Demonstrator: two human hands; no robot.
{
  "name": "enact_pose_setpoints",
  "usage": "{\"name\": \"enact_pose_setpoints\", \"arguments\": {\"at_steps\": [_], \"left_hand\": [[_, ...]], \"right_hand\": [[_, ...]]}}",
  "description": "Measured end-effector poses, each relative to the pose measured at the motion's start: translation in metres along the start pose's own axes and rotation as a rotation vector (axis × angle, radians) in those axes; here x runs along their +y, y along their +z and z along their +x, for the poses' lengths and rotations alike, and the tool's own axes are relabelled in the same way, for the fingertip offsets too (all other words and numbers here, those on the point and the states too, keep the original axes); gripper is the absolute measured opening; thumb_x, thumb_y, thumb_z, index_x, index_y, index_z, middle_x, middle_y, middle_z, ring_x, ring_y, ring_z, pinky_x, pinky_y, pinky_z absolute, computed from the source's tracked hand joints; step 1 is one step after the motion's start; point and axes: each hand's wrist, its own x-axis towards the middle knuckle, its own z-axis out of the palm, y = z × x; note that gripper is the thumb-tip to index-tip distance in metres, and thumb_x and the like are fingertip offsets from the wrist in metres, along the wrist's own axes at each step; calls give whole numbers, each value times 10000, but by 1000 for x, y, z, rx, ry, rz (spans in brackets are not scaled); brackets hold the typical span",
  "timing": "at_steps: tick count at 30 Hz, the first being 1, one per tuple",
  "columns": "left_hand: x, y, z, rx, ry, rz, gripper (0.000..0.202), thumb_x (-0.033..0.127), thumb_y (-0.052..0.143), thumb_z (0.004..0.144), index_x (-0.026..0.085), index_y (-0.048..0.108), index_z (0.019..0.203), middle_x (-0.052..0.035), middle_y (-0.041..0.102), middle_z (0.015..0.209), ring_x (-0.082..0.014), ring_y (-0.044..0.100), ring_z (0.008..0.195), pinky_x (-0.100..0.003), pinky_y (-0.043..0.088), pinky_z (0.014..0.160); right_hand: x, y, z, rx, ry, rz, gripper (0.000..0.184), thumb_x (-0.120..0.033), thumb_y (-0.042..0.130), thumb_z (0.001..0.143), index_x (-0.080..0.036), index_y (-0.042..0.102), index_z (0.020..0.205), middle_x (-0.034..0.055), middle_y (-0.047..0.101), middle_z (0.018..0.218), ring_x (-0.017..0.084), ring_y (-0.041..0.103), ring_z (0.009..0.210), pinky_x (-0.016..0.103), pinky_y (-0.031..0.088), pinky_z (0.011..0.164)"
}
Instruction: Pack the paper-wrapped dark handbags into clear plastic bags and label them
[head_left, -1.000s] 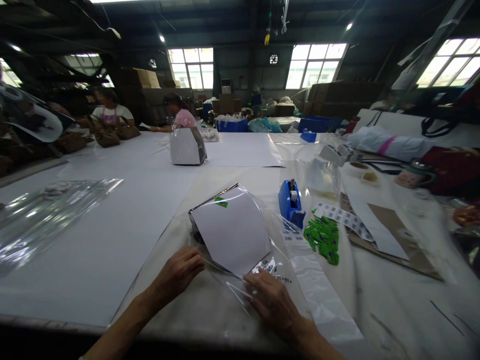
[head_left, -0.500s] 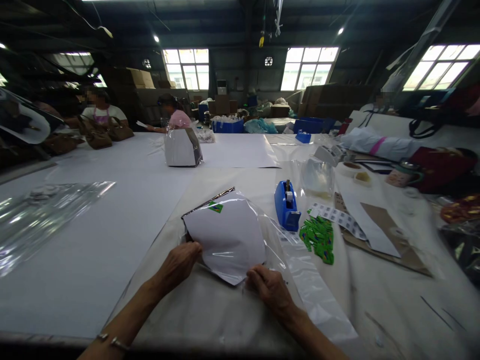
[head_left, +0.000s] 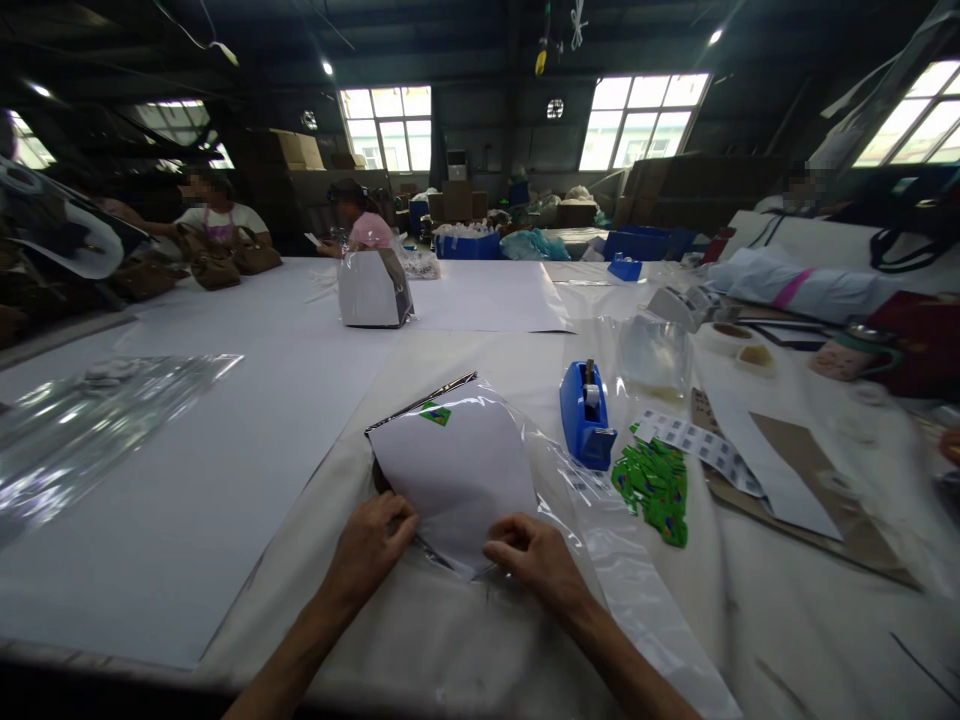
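Note:
A white-covered package (head_left: 461, 470) with dark edges and a small green packet (head_left: 436, 413) on top lies tilted in front of me. Loose clear plastic bag (head_left: 551, 470) surrounds it and spreads out to its right. My left hand (head_left: 375, 540) is closed at the package's lower left edge, thumb and forefinger pinched on the plastic. At the lower right corner, the fingers of my right hand (head_left: 536, 560) are curled in on the bag too. The fingertips' exact hold is partly hidden.
A blue tape dispenser (head_left: 586, 415) and a pile of green packets (head_left: 654, 485) lie to the right, beside a label strip (head_left: 701, 445) and cardboard (head_left: 810, 520). Flat clear bags (head_left: 112, 420) are at left. A bagged white package (head_left: 367, 290) stands farther back. Co-workers sit beyond the table.
My view has turned slightly left. Both hands have shifted a little along the package's lower edges, and their fingers look a bit looser. The package stays in about the same place.

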Motion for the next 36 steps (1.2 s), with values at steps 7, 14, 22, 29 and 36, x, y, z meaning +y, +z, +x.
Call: {"name": "enact_pose_setpoints", "arguments": {"at_steps": [7, 14, 22, 29, 36], "left_hand": [[2, -5, -4, -94, -34, -186, 358, 511, 454, 930, 227, 551, 736, -9, 642, 817, -218, 600, 831, -367, 419, 829], [8, -14, -4, -195, -74, -161, 343, 501, 382, 944, 234, 486, 755, -9, 629, 794, -216, 597, 788, -343, 422, 747], [12, -15, 4, -212, -86, -159, 243, 405, 431, 943, 239, 512, 785, 31, 660, 770, -164, 629, 724, -286, 435, 687], [14, 17, -10, 232, 117, 402, 213, 241, 426, 951, 225, 541, 773, 4, 649, 726, -180, 590, 651, -323, 394, 662], [38, 14, -6, 408, 302, 740, 119, 189, 498, 911, 210, 571, 820, -50, 614, 780, -238, 557, 775, -399, 381, 729]], "right_hand": [[-10, -5, -7, 19, -94, 45, 108, -260, 728, 708, -193, 645, 702, -2, 692, 770, 167, 624, 729, 270, 466, 683], [-8, -10, -8, -25, -55, -29, 93, -266, 703, 726, -198, 666, 778, -16, 688, 702, 168, 630, 686, 267, 450, 641], [-1, -5, 1, -7, -15, 108, 154, -307, 599, 780, -201, 636, 674, -29, 648, 594, 147, 600, 561, 255, 458, 551], [16, 3, 5, 98, 8, 76, 186, -387, 611, 805, -217, 584, 735, -34, 636, 572, 160, 622, 514, 262, 481, 504], [13, 5, 8, 154, 17, 21, 185, -344, 624, 787, -243, 471, 799, -61, 624, 578, 166, 646, 475, 251, 475, 461]]}}
